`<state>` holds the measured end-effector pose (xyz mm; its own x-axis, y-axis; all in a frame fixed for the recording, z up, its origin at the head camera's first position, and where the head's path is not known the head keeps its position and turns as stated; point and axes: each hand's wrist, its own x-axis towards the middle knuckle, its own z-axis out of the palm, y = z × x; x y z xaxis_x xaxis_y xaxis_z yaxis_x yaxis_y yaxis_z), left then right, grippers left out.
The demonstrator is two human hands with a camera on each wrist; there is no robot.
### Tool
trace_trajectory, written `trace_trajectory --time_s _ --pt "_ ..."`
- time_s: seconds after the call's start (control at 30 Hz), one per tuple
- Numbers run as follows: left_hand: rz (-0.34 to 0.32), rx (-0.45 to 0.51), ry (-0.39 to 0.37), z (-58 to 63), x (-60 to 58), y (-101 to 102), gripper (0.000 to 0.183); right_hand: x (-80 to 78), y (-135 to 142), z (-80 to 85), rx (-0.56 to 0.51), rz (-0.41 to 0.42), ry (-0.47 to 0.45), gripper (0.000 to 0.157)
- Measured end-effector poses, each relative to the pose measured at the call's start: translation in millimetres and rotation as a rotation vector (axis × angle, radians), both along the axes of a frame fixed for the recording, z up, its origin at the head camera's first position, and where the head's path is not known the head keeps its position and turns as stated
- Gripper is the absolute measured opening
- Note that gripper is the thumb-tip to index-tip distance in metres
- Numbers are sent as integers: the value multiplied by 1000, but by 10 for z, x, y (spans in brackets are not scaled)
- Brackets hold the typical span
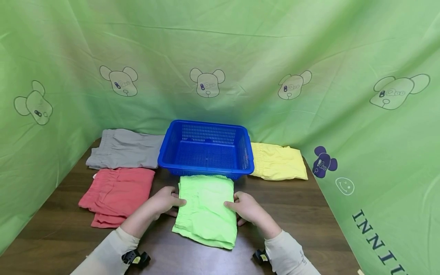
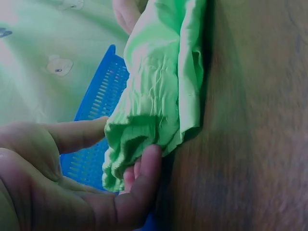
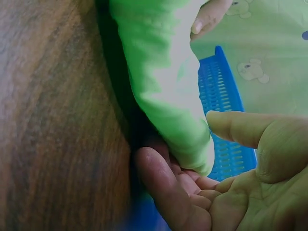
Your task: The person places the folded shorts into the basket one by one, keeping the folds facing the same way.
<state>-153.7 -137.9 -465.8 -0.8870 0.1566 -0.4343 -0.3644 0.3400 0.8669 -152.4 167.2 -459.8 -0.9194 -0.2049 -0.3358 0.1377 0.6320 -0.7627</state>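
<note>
Folded bright green elastic-waist pants [image 1: 207, 210] lie between both hands, just in front of a blue basket. My left hand [image 1: 167, 200] holds their gathered waistband side, thumb on top. In the left wrist view the fingers of the left hand [image 2: 72, 178] reach beneath the layered waistband edge. On the opposite side my right hand [image 1: 246, 207] grips the smooth folded edge, its thumb above. The right wrist view has the other fingers of the right hand [image 3: 231, 187] tucked under the green fabric [image 3: 168, 106]. The ends of some fingertips are hidden beneath the cloth.
The blue perforated basket [image 1: 206, 170] stands at the back centre, with no clothes inside. Folded grey pants [image 1: 128, 149] and folded red pants [image 1: 120, 194] lie to its left, folded yellow pants [image 1: 280, 162] to its right. A green printed curtain [image 1: 240, 49] surrounds the wooden table [image 1: 292, 214].
</note>
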Motion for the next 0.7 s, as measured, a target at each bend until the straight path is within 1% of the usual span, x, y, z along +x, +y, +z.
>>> trace_trajectory --time_s 0.13,0.23,0.33,0.43,0.5,0.6,0.7 --pt "1 84 -40 -15 -2 6 76 -18 -1 -27 3 -2 7 35" --pt "13 91 -29 -7 5 24 66 -24 3 -36 -3 -1 3 36" --pt "12 67 6 19 18 49 58 -28 6 -37 -7 0 -4 37" --pt "7 47 49 52 33 75 57 -35 8 -39 -7 2 -7 38" --pt "5 43 64 73 40 89 59 -39 8 -42 -7 4 -7 39" --pt "8 73 50 81 47 96 60 -40 5 -42 -12 4 -10 39" --pt "18 94 27 58 38 90 60 -32 0 -40 -19 1 -11 38"
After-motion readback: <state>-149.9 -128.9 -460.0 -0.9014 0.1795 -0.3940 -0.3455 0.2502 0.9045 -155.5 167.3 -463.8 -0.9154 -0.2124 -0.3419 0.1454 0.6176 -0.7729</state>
